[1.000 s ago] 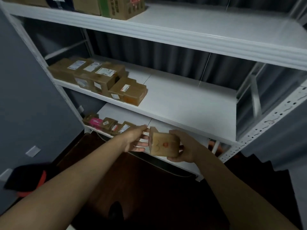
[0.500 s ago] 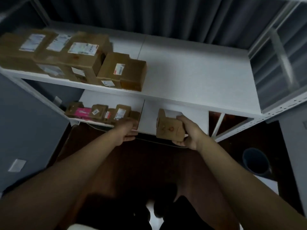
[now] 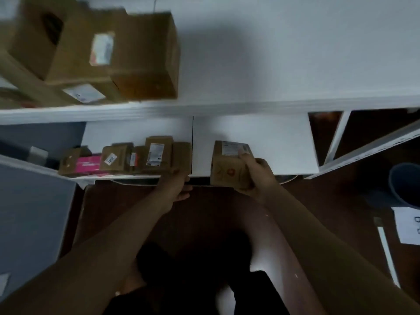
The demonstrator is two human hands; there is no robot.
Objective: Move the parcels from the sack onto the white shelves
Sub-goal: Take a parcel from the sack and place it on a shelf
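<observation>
One parcel (image 3: 229, 165) has been brought down to the lower shelf (image 3: 261, 142), right of the parcel row (image 3: 136, 156); right hand (image 3: 256, 176) fingers clasp it, left hand (image 3: 177, 185) fingers' state can't be told. Release pending.

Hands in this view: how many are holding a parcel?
1. The right hand holds a brown parcel at the lower shelf; the left hand rests at its edge.
</observation>
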